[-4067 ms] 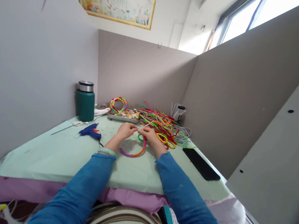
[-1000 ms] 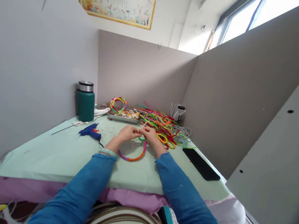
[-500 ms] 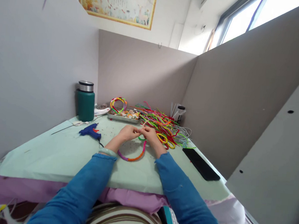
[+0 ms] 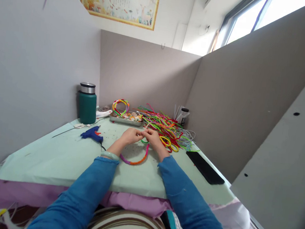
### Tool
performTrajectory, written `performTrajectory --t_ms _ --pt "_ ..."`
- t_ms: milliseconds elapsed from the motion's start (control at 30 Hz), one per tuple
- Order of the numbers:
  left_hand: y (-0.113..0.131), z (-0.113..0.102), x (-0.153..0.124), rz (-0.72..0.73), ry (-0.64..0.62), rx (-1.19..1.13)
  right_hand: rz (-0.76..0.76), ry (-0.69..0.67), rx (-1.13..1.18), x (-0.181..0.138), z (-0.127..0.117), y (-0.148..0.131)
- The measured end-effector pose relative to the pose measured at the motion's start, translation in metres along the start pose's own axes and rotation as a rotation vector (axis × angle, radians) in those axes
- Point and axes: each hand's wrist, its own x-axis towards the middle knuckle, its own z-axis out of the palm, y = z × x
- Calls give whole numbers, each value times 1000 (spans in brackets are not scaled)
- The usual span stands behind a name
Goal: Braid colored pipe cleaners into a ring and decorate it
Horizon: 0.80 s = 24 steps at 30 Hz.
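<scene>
My left hand (image 4: 131, 136) and my right hand (image 4: 152, 137) meet above the table, fingertips pinched together at the far side of a hoop. This hoop (image 4: 137, 162) is wrapped in fuzzy pipe cleaner, purple and orange along its near curve, with a bit of green under my right hand. A pale pinkish strand (image 4: 147, 126), seemingly a pipe cleaner, sticks up from between my fingertips. The fingers hide the part of the hoop where they grip. Just right of my right hand lie yellow loops (image 4: 170, 143) of pipe cleaner.
A blue glue gun (image 4: 92, 134) lies at left, near a green bottle (image 4: 87, 105). Behind my hands are a metal tray (image 4: 125, 121) with small pieces, finished-looking colourful rings (image 4: 121, 101) and a heap of pipe cleaners (image 4: 162, 122). At right lies a black flat object (image 4: 205, 168). Partitions surround the table.
Both hands stay almost in place, with only a slight shift of the fingertips and the pale strand. Nothing else has visibly moved.
</scene>
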Motion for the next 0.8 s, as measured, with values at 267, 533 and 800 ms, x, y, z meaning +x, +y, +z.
performTrajectory --t_ms 267,533,800 --pt "3 -1 -2 24 -40 -16 25 19 18 -2 1 -3" --pt "1 -2 0 73 -15 -50 162 48 151 1 0 5" --pt "2 -2 0 82 4 -60 313 -5 324 7 -1 16"
